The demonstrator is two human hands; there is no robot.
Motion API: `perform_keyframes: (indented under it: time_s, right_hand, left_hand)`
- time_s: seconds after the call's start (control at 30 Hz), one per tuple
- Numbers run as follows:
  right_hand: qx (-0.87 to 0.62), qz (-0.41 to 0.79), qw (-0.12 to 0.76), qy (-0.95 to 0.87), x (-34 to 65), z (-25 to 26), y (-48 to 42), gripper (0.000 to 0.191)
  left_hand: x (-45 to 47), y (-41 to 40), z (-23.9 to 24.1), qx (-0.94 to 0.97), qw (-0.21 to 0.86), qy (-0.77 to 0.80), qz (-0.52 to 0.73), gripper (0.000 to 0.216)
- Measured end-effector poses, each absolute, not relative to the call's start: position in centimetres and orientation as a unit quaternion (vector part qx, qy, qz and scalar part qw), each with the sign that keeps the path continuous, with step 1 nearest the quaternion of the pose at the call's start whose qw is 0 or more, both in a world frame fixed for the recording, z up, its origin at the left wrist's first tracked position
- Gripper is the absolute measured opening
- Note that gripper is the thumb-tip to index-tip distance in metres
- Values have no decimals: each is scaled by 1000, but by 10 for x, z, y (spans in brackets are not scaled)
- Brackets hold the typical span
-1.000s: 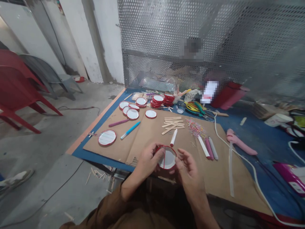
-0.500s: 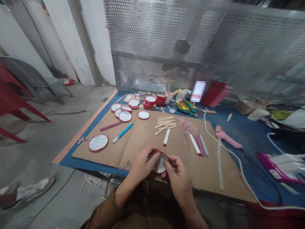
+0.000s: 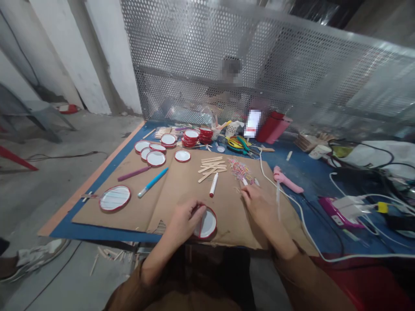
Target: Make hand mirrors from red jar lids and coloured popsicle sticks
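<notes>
The left hand had its fingers clamped on a red-rimmed disc near the front edge of the cardboard, thumb over the white face, beside a thin red line that crossed the disc from far rim to near rim. Whether the disc rested on the cardboard or was lifted slightly could not be told. The right hand was well apart from it, farther out and to the right, palm down, with thumb and forefinger bent close together; I could not tell whether they were closed on anything. Just beyond those fingertips lay the pile of coloured bands, a loose tangle with no long axis of its own, and a few strands strayed toward the thumb. A white pen end showed right at the fingers, between them and the pile; the rest was hidden, so its full line could not be read. The right hand was clearly the nearer one to the bands, while the disc lay back toward the body and to the left of it. Between the hands, a little farther out, a white marker pointed its red end toward the person, with flat wooden sticks crossed in a heap beyond it.
</notes>
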State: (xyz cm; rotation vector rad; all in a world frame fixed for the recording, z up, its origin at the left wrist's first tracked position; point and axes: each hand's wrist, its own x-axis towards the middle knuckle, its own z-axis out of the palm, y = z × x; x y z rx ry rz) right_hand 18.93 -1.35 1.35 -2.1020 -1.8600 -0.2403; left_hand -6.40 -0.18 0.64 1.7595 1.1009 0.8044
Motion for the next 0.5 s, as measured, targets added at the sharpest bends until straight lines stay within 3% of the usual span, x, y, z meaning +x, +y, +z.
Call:
perform_keyframes:
  time_s: [0.13,0.3,0.5]
  right_hand:
    - [-705,-102,120,-692,194,6,1,25]
    - [-678,-74,224,-697,196,-7,17,22]
    - [-681,-73,286,-670,192,-8,18,23]
  left_hand:
    - [-64,-2,7,714,441,436,325,28]
    - [-63,-3,9,710,441,439,330,26]
    - [-63,-2,4,702,456,424,347,22]
